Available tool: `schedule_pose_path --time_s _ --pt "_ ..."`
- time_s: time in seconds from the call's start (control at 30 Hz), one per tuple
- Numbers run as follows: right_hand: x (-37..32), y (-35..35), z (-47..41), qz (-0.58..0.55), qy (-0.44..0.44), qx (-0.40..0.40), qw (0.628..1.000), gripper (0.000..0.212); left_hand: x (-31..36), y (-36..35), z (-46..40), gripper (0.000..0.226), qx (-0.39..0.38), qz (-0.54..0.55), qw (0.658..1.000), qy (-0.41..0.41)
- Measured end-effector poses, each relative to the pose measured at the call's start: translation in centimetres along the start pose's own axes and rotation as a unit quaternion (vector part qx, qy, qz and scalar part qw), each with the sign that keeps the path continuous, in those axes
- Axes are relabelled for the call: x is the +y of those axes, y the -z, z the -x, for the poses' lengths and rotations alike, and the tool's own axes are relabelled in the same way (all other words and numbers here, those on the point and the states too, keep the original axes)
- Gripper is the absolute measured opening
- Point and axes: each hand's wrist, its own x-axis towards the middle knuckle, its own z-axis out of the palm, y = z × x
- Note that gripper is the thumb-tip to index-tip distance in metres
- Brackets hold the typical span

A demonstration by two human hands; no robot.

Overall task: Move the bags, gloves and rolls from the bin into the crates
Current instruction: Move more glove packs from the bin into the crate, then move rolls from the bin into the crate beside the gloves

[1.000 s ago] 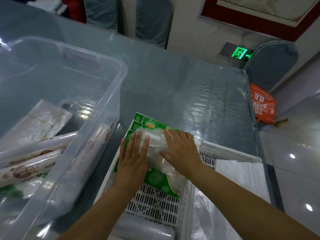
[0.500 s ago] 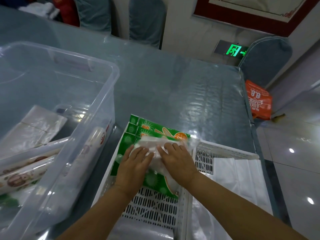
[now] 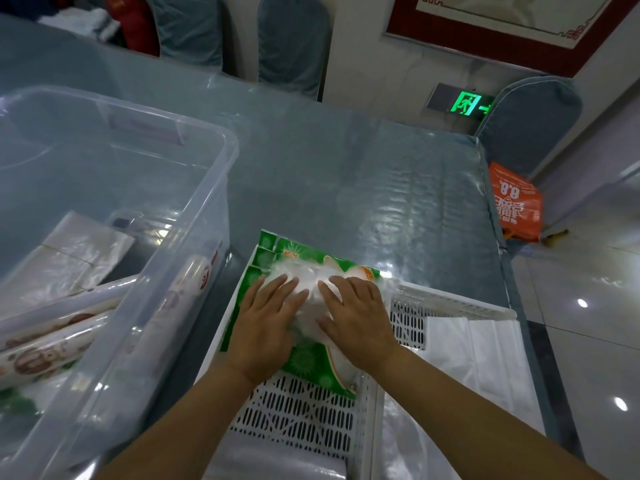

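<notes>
Both hands lie flat on a green glove pack point(image 3: 311, 362) at the far end of the left crate point(image 3: 304, 420). The left hand point(image 3: 266, 323) and right hand point(image 3: 356, 320) sit side by side, fingers straight and slightly spread, pressing rather than gripping; they pinch nothing. Between them bulges the pack's clear window, showing white gloves, and the flat palms seem meant to push out the air and settle the pack level so more can stack on top. The pack's far edge rides up on the crate's rim, so it lies slightly tilted, probably too long for that end. Nearer in the same crate lies a clear plastic packet point(image 3: 277, 462), only partly seen. The right crate point(image 3: 450, 306), touching the left one, holds folded white bags point(image 3: 478, 358). To the left stands the clear bin point(image 3: 194, 271), still holding rolls point(image 3: 45, 344) with printed wrappers and a folded bag bundle point(image 3: 69, 258), so the job looks roughly midway. The table point(image 3: 346, 188) under plastic sheeting carries all three containers. The next reach would likely go left into the bin.
</notes>
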Motion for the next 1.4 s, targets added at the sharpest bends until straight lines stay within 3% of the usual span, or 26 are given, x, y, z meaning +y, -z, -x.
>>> schedule_pose_path --time_s 0.2,0.47,0.6,0.83,1.03,1.23,1.4 --pt "-0.9 -1.3 0.9 -0.058 -0.012 -0.097 0.994 0.061 0.1 -0.5 1.5 0.06 -0.076 -0.038 0.996 0.04" --pt "-2.2 -0.7 0.9 -0.063 -0.01 -0.09 0.994 0.06 -0.5 -0.1 2.0 0.056 -0.108 -0.053 0.991 0.057" --pt "-1.9 1.1 1.0 -0.085 -0.026 -0.031 0.996 0.046 0.8 1.8 1.6 0.05 -0.083 -0.034 0.994 0.059" --pt "-1.5 5.3 0.2 -0.125 -0.025 0.154 0.98 0.028 5.3 7.7 0.0 0.029 0.07 0.002 0.995 0.072" --pt "-3.3 11.8 -2.1 -0.167 0.009 0.247 0.955 0.018 7.4 15.7 -1.4 0.018 0.148 -0.038 0.987 0.043" --pt "-9.0 16.0 -5.7 -0.172 0.036 0.297 0.939 0.016 2.4 23.1 -0.4 0.023 0.158 -0.066 0.985 0.019" --pt "-15.2 16.6 -9.5 -0.202 0.065 0.296 0.931 0.016 -6.8 28.1 2.3 0.022 0.151 -0.067 0.982 0.094"
